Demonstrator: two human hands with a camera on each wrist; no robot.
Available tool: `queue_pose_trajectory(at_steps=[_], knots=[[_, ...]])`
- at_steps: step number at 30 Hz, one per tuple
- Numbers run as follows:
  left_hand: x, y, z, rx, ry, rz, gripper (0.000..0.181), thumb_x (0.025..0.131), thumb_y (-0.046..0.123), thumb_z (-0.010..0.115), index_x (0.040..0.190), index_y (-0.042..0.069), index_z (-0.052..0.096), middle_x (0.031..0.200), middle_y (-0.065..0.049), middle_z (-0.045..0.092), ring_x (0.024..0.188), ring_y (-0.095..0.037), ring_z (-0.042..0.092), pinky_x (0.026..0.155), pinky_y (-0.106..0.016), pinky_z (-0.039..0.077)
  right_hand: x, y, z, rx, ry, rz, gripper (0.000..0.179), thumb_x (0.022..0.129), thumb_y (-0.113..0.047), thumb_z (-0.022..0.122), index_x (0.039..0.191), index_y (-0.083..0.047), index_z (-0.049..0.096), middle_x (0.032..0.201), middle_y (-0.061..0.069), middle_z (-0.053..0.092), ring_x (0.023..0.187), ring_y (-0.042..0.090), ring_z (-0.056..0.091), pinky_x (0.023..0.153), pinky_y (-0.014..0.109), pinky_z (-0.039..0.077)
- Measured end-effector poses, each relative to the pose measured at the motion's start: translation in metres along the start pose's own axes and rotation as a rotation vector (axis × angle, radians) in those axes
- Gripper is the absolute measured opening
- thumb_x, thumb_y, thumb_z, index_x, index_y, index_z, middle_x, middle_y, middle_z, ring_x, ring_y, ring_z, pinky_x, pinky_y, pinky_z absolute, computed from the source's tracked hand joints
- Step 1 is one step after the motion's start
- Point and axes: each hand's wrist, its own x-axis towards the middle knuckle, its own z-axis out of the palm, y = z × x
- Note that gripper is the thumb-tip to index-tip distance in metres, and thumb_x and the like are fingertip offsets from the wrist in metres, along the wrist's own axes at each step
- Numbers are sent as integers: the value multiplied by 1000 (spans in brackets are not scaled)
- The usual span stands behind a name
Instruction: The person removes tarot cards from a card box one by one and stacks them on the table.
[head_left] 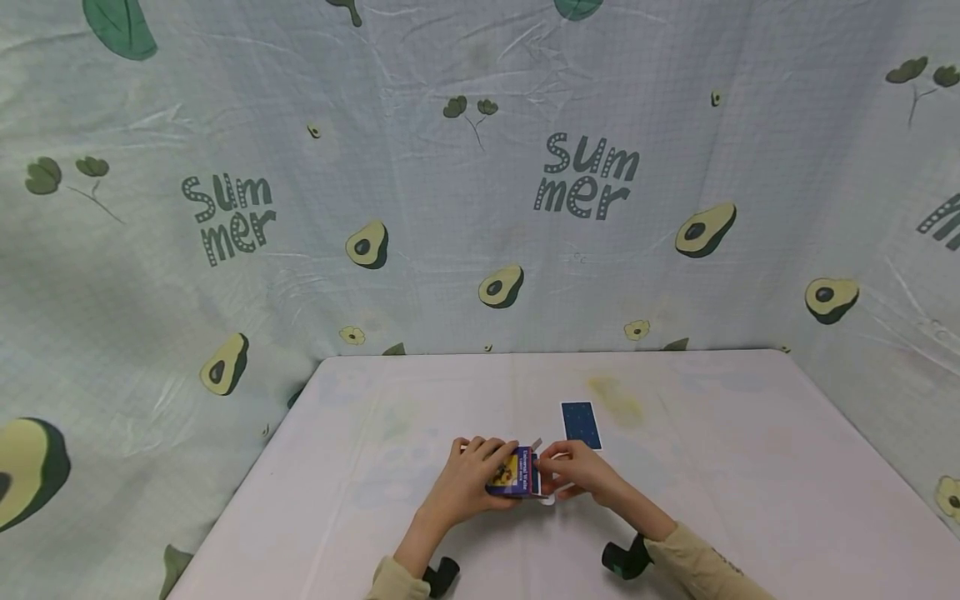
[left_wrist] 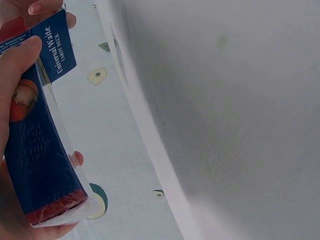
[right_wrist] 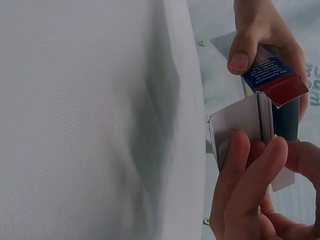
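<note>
My left hand [head_left: 471, 477] grips a blue and red tarot deck box [head_left: 522, 472] above the table, its thumb across one narrow side in the left wrist view. The box end facing my right hand is open; a blue lid flap [left_wrist: 56, 47] reading "Universal Waite Tarot Deck" stands out there. In the right wrist view, a stack of cards [right_wrist: 266, 117] shows edge-on at that opening, beside a white panel [right_wrist: 237, 120]. My right hand [head_left: 576, 468] pinches the stack with curled fingertips; part of the grip is hidden.
A dark blue card [head_left: 581, 423] with a pale border lies flat on the white table [head_left: 420, 408], just beyond my right hand. A cloth [head_left: 420, 167] printed with avocados hangs behind the table and at both sides. Black wrist devices [head_left: 627, 558] sit below both wrists.
</note>
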Motion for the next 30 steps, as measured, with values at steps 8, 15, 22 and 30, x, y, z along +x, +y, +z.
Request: queue_pose_trajectory(at_steps=[8,15,22,30], knots=[[0,1,-1,-7,-29,-23,74,66,56,68,127,20,49,111,5,56,93,-11,49,83,-37,35,0,0,2,-14,14,2,32,84,-30,60,98,0,58,77,5,65,61,15,65,52,25,50],[0,1,-1,-4,-22,-15,74,65,56,69,126,19,49,111,5,57,93,-12,49,82,-38,36,2,1,2,-13,11,12,31,85,-28,59,98,0,58,77,5,65,62,15,65,52,25,50],[-1,-1,0,-4,-7,-7,74,64,56,69,126,20,49,110,5,57,92,-11,49,81,-36,35,2,1,3,-10,1,24,32,83,-29,60,97,-1,58,80,6,67,62,15,65,52,25,50],[-2,-1,2,-7,-8,-19,74,64,56,69,126,20,50,110,5,57,92,-11,49,81,-36,35,2,2,1,18,-32,10,30,83,-28,60,96,-1,57,77,4,66,61,13,65,51,23,50]])
